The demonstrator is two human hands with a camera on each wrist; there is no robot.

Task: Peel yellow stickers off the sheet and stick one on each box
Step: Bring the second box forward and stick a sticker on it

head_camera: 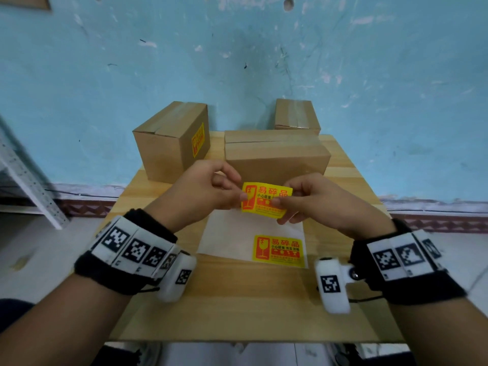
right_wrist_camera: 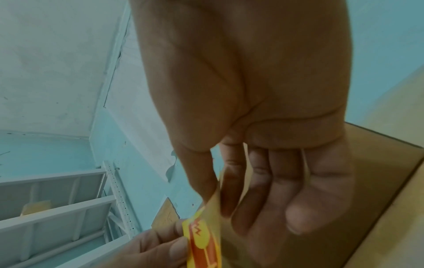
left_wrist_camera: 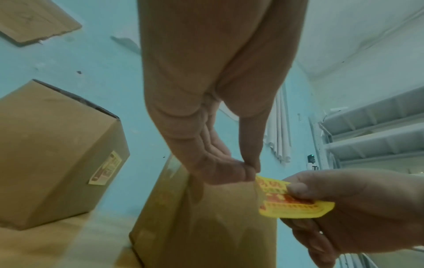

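A peeled yellow sticker (head_camera: 266, 196) with red print hangs in the air between both hands, in front of the flat middle box (head_camera: 274, 154). My left hand (head_camera: 239, 199) pinches the sticker's left edge (left_wrist_camera: 259, 178). My right hand (head_camera: 280, 207) pinches its right side (right_wrist_camera: 206, 241) between thumb and fingers. Below them the white backing sheet (head_camera: 227, 233) lies on the table with one more yellow sticker (head_camera: 278, 250) on it. The left box (head_camera: 169, 143) carries a yellow sticker (head_camera: 198, 140) on its side. A smaller bare box (head_camera: 297, 113) stands at the back right.
The wooden table (head_camera: 237, 307) stands against a blue wall, its near half bare. Grey metal shelving (head_camera: 26, 178) stands to the left, beyond the table edge. A piece of cardboard (left_wrist_camera: 34, 20) is on the wall high up.
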